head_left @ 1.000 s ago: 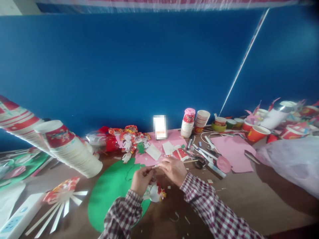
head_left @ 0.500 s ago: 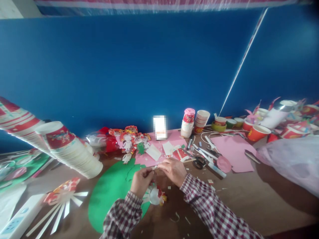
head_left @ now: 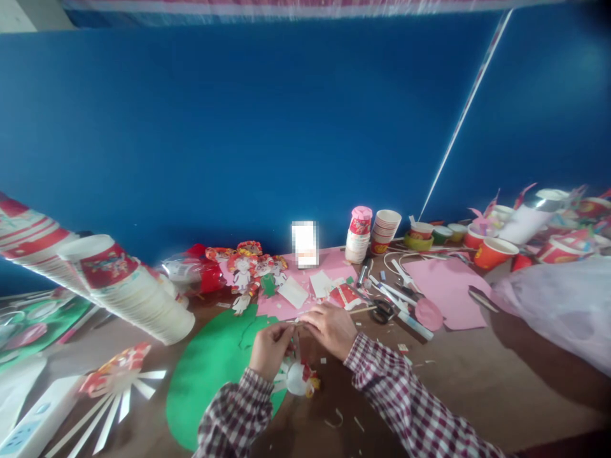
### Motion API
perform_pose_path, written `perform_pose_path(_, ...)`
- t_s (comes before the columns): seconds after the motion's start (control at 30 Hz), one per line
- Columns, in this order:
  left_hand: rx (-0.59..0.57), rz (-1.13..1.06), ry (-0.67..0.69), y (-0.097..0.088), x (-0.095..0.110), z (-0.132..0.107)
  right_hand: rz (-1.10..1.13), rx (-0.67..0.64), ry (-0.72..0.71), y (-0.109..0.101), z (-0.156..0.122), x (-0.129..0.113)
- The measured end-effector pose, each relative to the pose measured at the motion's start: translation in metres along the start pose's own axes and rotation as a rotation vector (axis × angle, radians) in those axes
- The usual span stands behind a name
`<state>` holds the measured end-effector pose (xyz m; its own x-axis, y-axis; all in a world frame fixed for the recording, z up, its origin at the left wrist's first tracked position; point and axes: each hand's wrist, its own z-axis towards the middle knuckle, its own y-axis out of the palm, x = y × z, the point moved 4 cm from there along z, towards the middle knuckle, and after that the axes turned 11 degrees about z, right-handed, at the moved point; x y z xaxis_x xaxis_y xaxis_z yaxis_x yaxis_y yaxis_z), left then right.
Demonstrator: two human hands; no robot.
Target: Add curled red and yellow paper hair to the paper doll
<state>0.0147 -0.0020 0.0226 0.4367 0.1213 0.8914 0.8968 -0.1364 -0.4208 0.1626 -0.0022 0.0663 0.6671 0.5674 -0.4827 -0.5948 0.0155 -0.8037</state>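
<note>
My left hand is closed in a pinch, its thumb and forefinger on a small pale strip that looks like paper. From the other side, my right hand has its fingers bent together over the same strip, the tips almost meeting. The fingers hide most of it. Just below them, a white cut paper cup with splayed strips and a red-and-yellow decorated end lies on the brown table. Under my left wrist spreads a green paper sheet.
Stacked paper cups lean at the left, near a power strip and a fringed cup piece. Black scissors, pens and pink paper lie to the right. Paper cutouts sit behind the hands. A plastic bag is far right.
Both hands stay nearly in place, with only a slight shift of the fingers around the small strip. The whole view has moved very slightly.
</note>
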Motion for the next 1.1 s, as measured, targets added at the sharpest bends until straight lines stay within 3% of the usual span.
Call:
perform_pose_path(0.23, -0.017, -0.018, -0.01, 0.004, -0.006, 0.001, 0.043, -0.008, -0.01, -0.001, 0.0, -0.002)
perform_pose_path(0.63, -0.044, -0.041, 0.008, 0.005, 0.001, 0.004, 0.209, 0.047, -0.069, 0.007, 0.0, 0.006)
perform_pose_path(0.97, -0.006, 0.048, -0.074, 0.003, -0.009, 0.007, 0.108, 0.084, -0.17, 0.003, 0.0, 0.001)
perform_pose_path(1.1, -0.054, 0.113, -0.09, 0.003, -0.008, 0.009, 0.098, 0.091, -0.18, 0.003, 0.0, 0.001)
